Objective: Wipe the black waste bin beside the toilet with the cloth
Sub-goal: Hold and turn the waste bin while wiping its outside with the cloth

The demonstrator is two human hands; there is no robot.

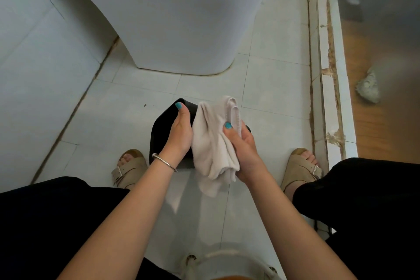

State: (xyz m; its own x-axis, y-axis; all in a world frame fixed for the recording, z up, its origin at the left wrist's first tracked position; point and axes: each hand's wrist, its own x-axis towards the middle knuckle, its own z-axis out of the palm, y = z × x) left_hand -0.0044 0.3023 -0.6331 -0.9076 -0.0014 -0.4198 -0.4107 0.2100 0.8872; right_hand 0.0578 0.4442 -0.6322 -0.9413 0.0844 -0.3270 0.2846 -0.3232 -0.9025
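Small black plastic waste bin (166,134) is seen on the pale grey tiled floor (268,88), at 6 o'clock from the white ceramic toilet base (172,29) and apart from it, between the two feet in beige buckled sandals (129,167).

Left hand (179,134) is laid on the bin's top face: thumb stretched along the far edge, teal-painted nail up, palm against the bin. Its other fingers are hidden, so the grip on the far side cannot be told. A silver bangle (164,161) is worn on that wrist.

Crumpled off-white cotton cloth (216,141) is held by the right hand (244,145), thumb pressed on the front of the cloth, fingers wrapped behind it. Cloth is draped over the bin's 3 o'clock side, touching the left hand, with its lower end hanging past the bin's near edge.

A white raised threshold strip (327,88) is seen at 3 o'clock, with wood-tone flooring (372,52) beyond it.
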